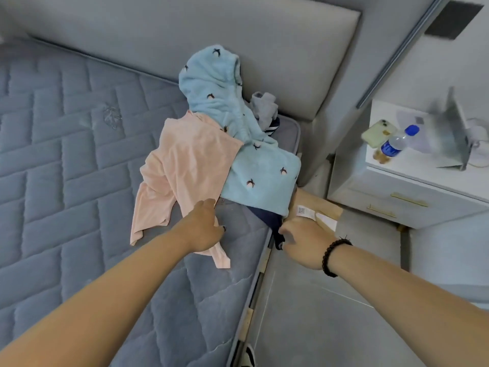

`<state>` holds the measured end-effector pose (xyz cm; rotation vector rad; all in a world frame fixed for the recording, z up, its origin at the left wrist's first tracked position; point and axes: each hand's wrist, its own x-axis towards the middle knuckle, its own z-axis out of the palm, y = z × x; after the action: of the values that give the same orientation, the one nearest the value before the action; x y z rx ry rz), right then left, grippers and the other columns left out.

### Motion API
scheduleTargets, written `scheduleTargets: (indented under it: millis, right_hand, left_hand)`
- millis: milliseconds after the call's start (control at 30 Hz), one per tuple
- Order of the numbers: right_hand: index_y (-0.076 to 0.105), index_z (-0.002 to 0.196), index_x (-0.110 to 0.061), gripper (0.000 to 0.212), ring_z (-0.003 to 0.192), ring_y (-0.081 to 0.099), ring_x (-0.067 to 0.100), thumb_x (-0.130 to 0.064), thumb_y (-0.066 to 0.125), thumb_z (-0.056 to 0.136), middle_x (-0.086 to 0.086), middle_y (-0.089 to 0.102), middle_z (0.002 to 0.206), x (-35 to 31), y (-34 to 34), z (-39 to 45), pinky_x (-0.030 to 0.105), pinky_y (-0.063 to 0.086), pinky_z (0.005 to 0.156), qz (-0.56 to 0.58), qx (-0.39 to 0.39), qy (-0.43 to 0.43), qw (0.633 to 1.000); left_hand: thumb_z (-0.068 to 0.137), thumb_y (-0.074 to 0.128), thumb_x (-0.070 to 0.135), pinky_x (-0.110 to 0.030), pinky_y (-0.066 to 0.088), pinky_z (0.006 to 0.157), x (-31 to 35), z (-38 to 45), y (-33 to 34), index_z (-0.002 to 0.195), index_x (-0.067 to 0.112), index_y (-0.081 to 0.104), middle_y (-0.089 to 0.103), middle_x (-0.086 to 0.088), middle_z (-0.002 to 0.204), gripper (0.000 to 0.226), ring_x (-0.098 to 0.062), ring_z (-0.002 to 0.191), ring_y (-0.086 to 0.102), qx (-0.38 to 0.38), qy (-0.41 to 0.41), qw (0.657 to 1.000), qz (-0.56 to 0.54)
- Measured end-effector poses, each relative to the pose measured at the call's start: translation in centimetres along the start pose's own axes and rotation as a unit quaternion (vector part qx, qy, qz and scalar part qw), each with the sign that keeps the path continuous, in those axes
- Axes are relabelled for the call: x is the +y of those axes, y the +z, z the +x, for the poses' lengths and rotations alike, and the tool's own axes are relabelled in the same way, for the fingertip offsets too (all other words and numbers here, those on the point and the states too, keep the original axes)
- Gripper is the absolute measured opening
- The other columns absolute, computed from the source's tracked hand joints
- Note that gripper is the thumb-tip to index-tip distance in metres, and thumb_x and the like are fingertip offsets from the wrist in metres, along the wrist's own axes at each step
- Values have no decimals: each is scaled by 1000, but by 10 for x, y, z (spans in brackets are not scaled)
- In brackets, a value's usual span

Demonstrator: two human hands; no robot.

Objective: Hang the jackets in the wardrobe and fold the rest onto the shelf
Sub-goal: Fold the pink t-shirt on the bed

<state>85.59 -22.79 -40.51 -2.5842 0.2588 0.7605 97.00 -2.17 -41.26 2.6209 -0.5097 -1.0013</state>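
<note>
Left hand (202, 226) is laid on the lower edge of the pink garment (182, 168), fingers curled into the cloth on the quilted mattress (66, 154). Against the pink piece, a light blue hooded garment (254, 160) is draped toward the headboard (211, 27), with grey clothing (264, 107) beside its hood. Dark navy fabric (267, 215) is seen under the blue hem, at the mattress edge. Right hand (304, 242), beaded bracelet (334, 256) at the wrist, is closed on that navy fabric. Further right, a water bottle (399, 141) is noted on the white nightstand (412, 181).
</note>
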Motion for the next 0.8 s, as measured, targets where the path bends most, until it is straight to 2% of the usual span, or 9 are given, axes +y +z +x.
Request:
scheduleTargets:
  millis: [133, 200, 267, 333, 433, 500, 567, 667, 800]
  right_hand:
    - [55, 123, -18, 30, 98, 46, 13, -27, 48, 94, -2, 47, 112, 4, 49, 53, 14, 32, 65, 5, -15, -7, 1000]
    - [50, 129, -18, 36, 101, 46, 14, -29, 48, 95, 0, 45, 126, 7, 75, 74, 20, 39, 79, 20, -42, -6, 999]
    - [49, 130, -16, 37, 110, 48, 18, -29, 49, 95, 2, 41, 132, 9, 99, 92, 25, 42, 88, 21, -60, -5, 998]
    - [50, 128, -17, 35, 112, 49, 19, -29, 49, 95, 3, 42, 132, 15, 122, 108, 29, 44, 93, 21, -60, -8, 998]
    - [53, 125, -19, 33, 114, 48, 16, -26, 50, 93, -1, 43, 131, 23, 154, 126, 26, 42, 94, 61, -22, -9, 998]
    - [56, 121, -19, 29, 113, 46, 12, -23, 51, 93, -4, 42, 129, 27, 174, 132, 22, 39, 91, 77, 39, -9, 996]
    - [59, 116, -18, 25, 114, 42, 10, -20, 51, 93, -6, 43, 124, 29, 189, 133, 19, 37, 89, 95, 113, -11, 989]
    - [62, 108, -17, 19, 113, 41, 10, -15, 53, 91, -7, 44, 116, 30, 206, 126, 17, 32, 88, 141, 168, -18, 975]
    - [63, 102, -18, 15, 101, 49, 9, -14, 55, 90, -5, 49, 109, 29, 223, 99, 17, 35, 83, 210, 207, -9, 956]
  left_hand:
    - [93, 54, 22, -39, 33, 104, -37, 49, 54, 149, 10, 14, 23, -19, 146, 70, -39, 132, 35, 1, -89, 995, -43]
    - [92, 54, 24, -43, 33, 105, -48, 68, 76, 151, 21, 10, 18, -18, 146, 75, -41, 132, 30, 25, -127, 990, -56]
    - [90, 56, 27, -45, 29, 107, -56, 86, 98, 150, 25, 7, 9, -16, 150, 78, -40, 137, 19, 70, -159, 982, -66]
    - [86, 60, 28, -49, 23, 111, -67, 104, 121, 149, 19, 4, 3, -15, 153, 85, -38, 140, 9, 112, -183, 972, -91]
    - [84, 63, 32, -49, 23, 111, -84, 122, 148, 148, 13, 5, 11, -13, 151, 88, -37, 137, 16, 158, -191, 966, -75]
    - [88, 57, 34, -47, 25, 106, -93, 125, 163, 147, 13, 14, 18, -13, 148, 76, -37, 133, 24, 222, -159, 962, -17]
    - [90, 54, 22, -40, 30, 97, -101, 124, 173, 139, 10, 35, 35, -13, 138, 54, -35, 121, 35, 305, -84, 948, -18]
    - [87, 49, 4, -30, 31, 82, -111, 119, 181, 113, 5, 54, 51, -15, 115, 26, -32, 104, 45, 380, -20, 916, -126]
    - [88, 43, 3, -20, 37, 56, -87, 79, 178, 95, 13, 51, 55, 2, 84, 14, -16, 76, 50, 373, -31, 877, -301]
